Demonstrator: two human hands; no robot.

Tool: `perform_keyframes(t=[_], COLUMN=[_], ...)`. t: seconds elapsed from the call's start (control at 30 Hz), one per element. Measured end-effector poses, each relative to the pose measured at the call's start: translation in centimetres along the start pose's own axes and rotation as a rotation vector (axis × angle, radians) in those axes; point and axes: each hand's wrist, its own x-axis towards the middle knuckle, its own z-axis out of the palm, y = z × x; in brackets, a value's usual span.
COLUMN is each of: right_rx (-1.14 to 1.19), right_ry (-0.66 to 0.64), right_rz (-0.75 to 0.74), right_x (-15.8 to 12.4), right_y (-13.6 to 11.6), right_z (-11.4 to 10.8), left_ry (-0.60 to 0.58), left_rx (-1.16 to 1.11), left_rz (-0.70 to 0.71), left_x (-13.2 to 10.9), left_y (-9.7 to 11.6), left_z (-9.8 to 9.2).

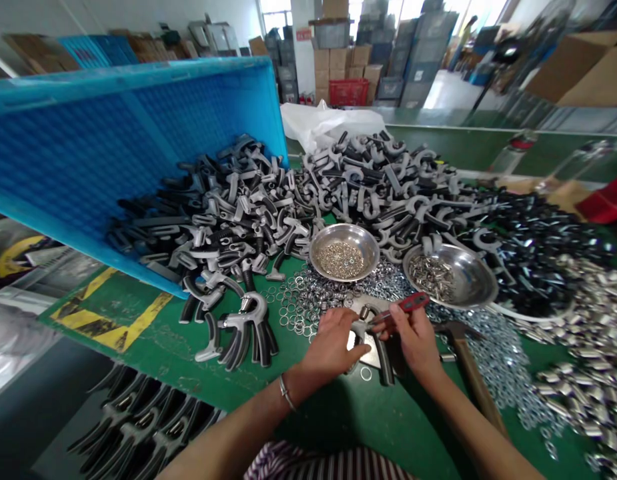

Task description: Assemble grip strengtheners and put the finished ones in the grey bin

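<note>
My left hand (332, 341) is closed on a grey and black hand-grip exerciser (385, 363) that rests over a metal plate (371, 357). One black handle points down toward me. In my right hand (413, 340) is a red-handled screwdriver (416, 301), its shaft slanting left to the top of the exerciser. The tip is hidden near my left fingers. A loose metal ring (365, 374) lies just in front of the plate. Several assembled hand grips (248, 327) stand together to the left.
A tipped blue crate (138, 127) spills grey and black handles (248, 207) across the bench. Steel bowls of small parts (344, 230) (481, 280) stand behind my hands. A hammer (468, 373), nuts (508, 370) and metal cylinders (588, 353) lie right. Finished grips (138, 427) sit below left.
</note>
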Motion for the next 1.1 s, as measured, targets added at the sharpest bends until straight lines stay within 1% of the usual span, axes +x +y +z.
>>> perform_keyframes(t=[0.1,0.2,0.27,0.37,0.43,0.47,0.57,0.63,0.73,0.93,1.1], right_rx=[-0.065,-0.185,-0.328,-0.580,-0.626,-0.568,-0.238,-0.052,0.054,0.089,0.039], right_ry=[0.005,0.002,-0.029,-0.097,-0.130,-0.150,-0.196,-0.170,-0.101,-0.125,-0.116], right_rz=[-0.013,-0.046,-0.107,-0.252,-0.288,-0.250,-0.030,0.049,0.022,0.006,-0.002], right_x=[-0.1,-0.3,-0.5,-0.5,0.0,0.4,1.7,2.1,1.9,1.0,0.9], right_y=[-0.1,-0.3,-0.4,-0.9,-1.2,-1.3,-1.0,-0.3,0.6,0.8,0.5], right_z=[0.0,0.1,0.1,0.5,0.6,0.7,0.3,-0.1,-0.4,-0.3,-0.2], left_ry=[-0.004,0.000,0.002,-0.004,-0.004,0.001,0.009,-0.003,0.001,-0.002,0.003], left_rx=[0.000,-0.001,-0.003,-0.007,-0.011,-0.014,-0.014,-0.010,-0.006,-0.011,-0.007], left_rz=[0.003,0.001,0.001,0.004,0.001,-0.003,-0.025,-0.032,-0.020,-0.038,-0.037], left_x=[0.0,0.0,0.0,0.0,-0.1,-0.2,-0.2,-0.2,-0.2,-0.2,-0.1], left_y=[0.0,0.1,0.1,0.1,0.2,0.2,0.4,0.4,0.3,0.3,0.3], left_z=[-0.1,-0.1,-0.1,-0.2,-0.2,-0.2,-0.2,-0.2,-0.1,-0.1,0.0])
